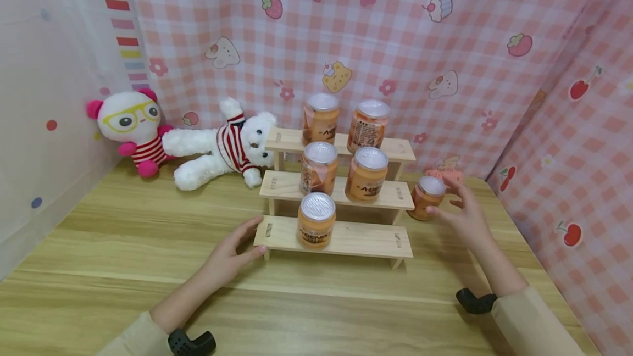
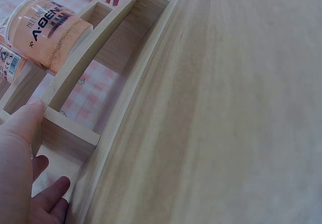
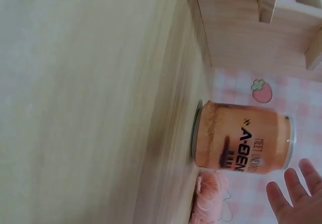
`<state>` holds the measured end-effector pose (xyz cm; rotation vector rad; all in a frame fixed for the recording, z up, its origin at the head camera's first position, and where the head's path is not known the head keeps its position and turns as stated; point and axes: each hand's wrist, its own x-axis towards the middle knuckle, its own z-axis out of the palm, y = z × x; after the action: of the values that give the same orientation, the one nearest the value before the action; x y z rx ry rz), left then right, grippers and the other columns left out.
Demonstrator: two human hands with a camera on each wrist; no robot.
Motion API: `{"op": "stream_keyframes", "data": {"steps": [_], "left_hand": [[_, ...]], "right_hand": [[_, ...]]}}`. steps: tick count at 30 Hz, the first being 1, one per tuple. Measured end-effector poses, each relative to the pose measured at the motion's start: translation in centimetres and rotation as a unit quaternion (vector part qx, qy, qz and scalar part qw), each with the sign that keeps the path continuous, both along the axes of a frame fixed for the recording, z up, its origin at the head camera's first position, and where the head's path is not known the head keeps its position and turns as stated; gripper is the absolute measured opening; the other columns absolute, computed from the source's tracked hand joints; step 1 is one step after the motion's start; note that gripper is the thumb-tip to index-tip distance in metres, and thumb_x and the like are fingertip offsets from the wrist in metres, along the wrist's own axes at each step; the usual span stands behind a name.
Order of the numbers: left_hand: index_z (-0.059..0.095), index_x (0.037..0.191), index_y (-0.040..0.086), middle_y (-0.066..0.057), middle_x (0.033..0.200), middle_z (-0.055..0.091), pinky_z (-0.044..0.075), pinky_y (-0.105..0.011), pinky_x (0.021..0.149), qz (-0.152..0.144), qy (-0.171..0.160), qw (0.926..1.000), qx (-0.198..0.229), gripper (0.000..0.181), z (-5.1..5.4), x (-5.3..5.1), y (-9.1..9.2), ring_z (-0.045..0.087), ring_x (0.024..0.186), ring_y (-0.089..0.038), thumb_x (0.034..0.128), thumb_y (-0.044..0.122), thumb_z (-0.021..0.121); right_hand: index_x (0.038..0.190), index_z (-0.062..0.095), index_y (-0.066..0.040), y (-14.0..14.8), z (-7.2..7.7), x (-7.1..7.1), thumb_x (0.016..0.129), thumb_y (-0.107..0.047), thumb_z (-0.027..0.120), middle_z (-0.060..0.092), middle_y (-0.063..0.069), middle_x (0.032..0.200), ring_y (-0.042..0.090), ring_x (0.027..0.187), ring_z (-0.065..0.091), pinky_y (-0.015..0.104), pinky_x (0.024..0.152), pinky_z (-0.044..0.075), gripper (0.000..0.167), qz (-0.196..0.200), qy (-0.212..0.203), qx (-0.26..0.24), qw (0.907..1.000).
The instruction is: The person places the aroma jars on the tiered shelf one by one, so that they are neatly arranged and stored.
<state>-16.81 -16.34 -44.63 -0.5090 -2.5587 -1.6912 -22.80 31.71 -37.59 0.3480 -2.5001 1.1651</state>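
Observation:
A three-step wooden display stand [image 1: 366, 238] carries several orange cans with silver lids. On the lowest step is one can [image 1: 316, 224]; the middle step holds two, including a can [image 1: 367, 177], and the top step two more. My left hand [image 1: 229, 254] holds the left end of the lowest step, its thumb [image 2: 22, 121] against the front corner and its fingers beside the end leg. Right of the stand, another orange can [image 3: 244, 138] stands upright on the table. My right hand [image 1: 467, 216] is beside this can, fingers spread and apart from it in the right wrist view.
At the back left sit a pink-and-white panda plush [image 1: 135, 131] and a white plush [image 1: 212, 150] in a striped shirt, lying on its side. A pink yarn-like item [image 3: 209, 196] is behind the right-hand can. A checked curtain [image 1: 395, 43] borders the wooden table [image 1: 321, 312].

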Motion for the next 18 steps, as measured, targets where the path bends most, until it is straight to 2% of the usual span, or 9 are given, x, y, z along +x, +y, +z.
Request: {"op": "stream_keyframes", "data": {"steps": [18], "left_hand": [[0.041,0.145,0.013,-0.019,0.135,0.051,0.030,-0.056,0.104,0.003,0.003,1.0000,-0.001,0.065,0.2,0.1,0.0,0.043,0.128,-0.034,0.0894,0.029,0.069]], "right_hand": [[0.149,0.025,0.001,1.3,-1.5,-2.3,0.085,-0.009,0.074,0.034,0.029,0.142,0.045,0.123,0.037,0.061,0.093,0.034,0.081,0.020,-0.066,-0.028,0.9972]]}}
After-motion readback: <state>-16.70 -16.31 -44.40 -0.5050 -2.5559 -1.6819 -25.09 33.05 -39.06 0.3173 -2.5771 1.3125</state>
